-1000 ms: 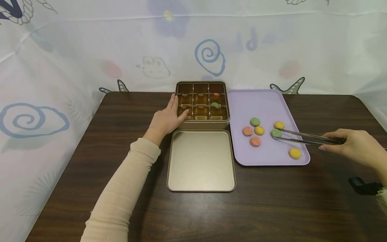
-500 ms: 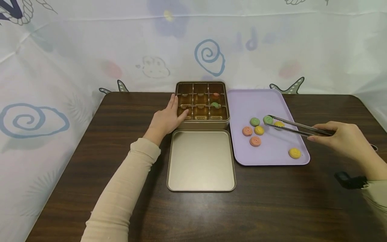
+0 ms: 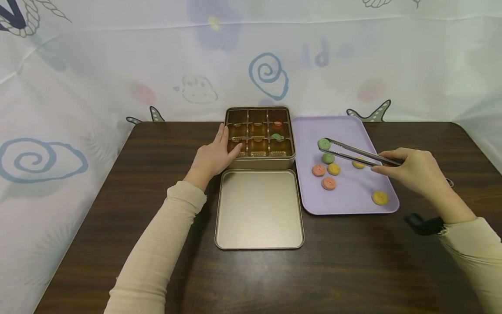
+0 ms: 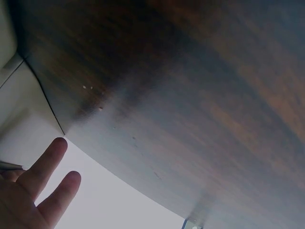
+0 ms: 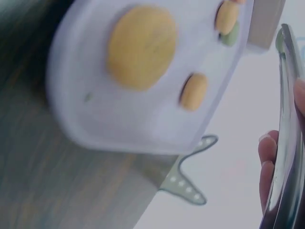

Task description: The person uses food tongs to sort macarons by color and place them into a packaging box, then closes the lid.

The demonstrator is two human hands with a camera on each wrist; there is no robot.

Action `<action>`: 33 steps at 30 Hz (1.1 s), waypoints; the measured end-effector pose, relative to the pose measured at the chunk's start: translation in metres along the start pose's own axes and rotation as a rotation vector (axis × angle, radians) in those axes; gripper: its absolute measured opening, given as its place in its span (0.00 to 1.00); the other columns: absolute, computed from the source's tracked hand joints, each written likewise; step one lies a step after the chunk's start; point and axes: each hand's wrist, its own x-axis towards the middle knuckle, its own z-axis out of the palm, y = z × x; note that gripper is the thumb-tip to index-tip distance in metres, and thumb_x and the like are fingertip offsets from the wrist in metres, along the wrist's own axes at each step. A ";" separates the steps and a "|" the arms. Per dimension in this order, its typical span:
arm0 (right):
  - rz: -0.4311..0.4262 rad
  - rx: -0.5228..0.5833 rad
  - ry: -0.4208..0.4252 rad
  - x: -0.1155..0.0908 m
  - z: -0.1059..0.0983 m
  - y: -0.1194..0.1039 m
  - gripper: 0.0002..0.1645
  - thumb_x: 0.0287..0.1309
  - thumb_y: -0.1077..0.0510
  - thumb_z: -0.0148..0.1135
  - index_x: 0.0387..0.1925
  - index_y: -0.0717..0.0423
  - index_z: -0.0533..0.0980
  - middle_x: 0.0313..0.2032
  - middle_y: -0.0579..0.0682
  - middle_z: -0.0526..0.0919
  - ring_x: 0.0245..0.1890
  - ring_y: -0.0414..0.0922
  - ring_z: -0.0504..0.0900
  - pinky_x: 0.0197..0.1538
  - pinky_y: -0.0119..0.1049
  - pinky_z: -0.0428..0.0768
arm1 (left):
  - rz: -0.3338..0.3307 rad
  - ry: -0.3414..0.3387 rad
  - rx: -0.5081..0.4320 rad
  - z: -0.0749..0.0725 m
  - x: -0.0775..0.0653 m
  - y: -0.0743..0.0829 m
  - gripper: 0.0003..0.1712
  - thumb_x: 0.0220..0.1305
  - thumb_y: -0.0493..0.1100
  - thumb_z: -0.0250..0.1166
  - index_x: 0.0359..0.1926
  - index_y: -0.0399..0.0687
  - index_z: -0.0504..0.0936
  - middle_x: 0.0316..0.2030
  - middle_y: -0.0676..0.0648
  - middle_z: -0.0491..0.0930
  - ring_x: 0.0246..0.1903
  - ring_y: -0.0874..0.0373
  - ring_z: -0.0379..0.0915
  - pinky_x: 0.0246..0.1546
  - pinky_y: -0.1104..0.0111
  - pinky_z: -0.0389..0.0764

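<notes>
My right hand holds metal tongs near their rear end. A round green cookie is pinched between the tongs' tips, over the left part of the lilac tray. In the right wrist view the tongs run up the right edge, with fingers beside them. My left hand rests against the left side of a gold tin, fingers straight and thumb over its front left corner. The tin has a divided insert; one pink cookie and one green cookie sit in its right column.
On the tray lie another green cookie, two pink cookies and several yellow cookies. A flat gold lid lies in front of the tin. Behind the dark wooden table hangs a patterned white cloth.
The tongs lifted the green cookie off the tray's right side and carried it left and away from me, past the other cookies. My left hand stays at the tin.
</notes>
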 end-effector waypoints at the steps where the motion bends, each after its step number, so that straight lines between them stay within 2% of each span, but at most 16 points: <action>1: 0.000 0.003 -0.003 0.001 0.000 -0.003 0.27 0.45 0.51 0.75 0.45 0.64 0.83 0.38 0.65 0.85 0.33 0.53 0.78 0.30 0.33 0.68 | 0.002 0.000 0.000 0.000 0.000 0.000 0.47 0.69 0.71 0.28 0.76 0.47 0.30 0.76 0.48 0.29 0.11 0.56 0.59 0.19 0.66 0.64; 6: -0.009 0.017 -0.008 0.005 0.002 -0.018 0.28 0.45 0.50 0.75 0.46 0.64 0.82 0.38 0.64 0.85 0.30 0.50 0.76 0.29 0.32 0.67 | 0.004 0.004 0.007 0.000 0.001 0.000 0.47 0.69 0.71 0.27 0.76 0.46 0.30 0.76 0.48 0.29 0.11 0.55 0.59 0.19 0.66 0.65; 11: -0.044 0.026 -0.009 0.008 0.005 -0.030 0.26 0.45 0.50 0.75 0.43 0.63 0.83 0.31 0.59 0.85 0.26 0.45 0.71 0.26 0.30 0.65 | 0.005 -0.002 0.008 0.000 0.001 0.002 0.47 0.69 0.71 0.27 0.75 0.46 0.30 0.76 0.48 0.29 0.10 0.56 0.58 0.17 0.67 0.63; 19: -0.088 0.060 0.001 0.016 0.011 -0.048 0.23 0.46 0.52 0.75 0.42 0.62 0.84 0.30 0.57 0.87 0.26 0.42 0.72 0.28 0.30 0.66 | -0.002 -0.007 0.003 0.000 0.001 0.002 0.47 0.69 0.71 0.28 0.75 0.47 0.30 0.76 0.48 0.28 0.10 0.57 0.56 0.15 0.67 0.62; 25: -0.115 0.068 -0.044 0.023 0.017 -0.065 0.24 0.47 0.52 0.74 0.44 0.63 0.83 0.32 0.58 0.87 0.29 0.47 0.78 0.31 0.34 0.69 | -0.001 -0.009 0.005 0.001 0.001 0.000 0.47 0.69 0.71 0.28 0.75 0.47 0.29 0.76 0.48 0.28 0.10 0.56 0.56 0.16 0.67 0.62; 33: -0.112 0.051 -0.083 0.029 0.020 -0.075 0.25 0.48 0.53 0.73 0.46 0.64 0.82 0.34 0.59 0.87 0.30 0.48 0.79 0.29 0.35 0.69 | 0.002 -0.005 0.006 0.001 0.001 0.000 0.47 0.69 0.71 0.27 0.75 0.47 0.29 0.76 0.48 0.28 0.10 0.56 0.56 0.16 0.67 0.62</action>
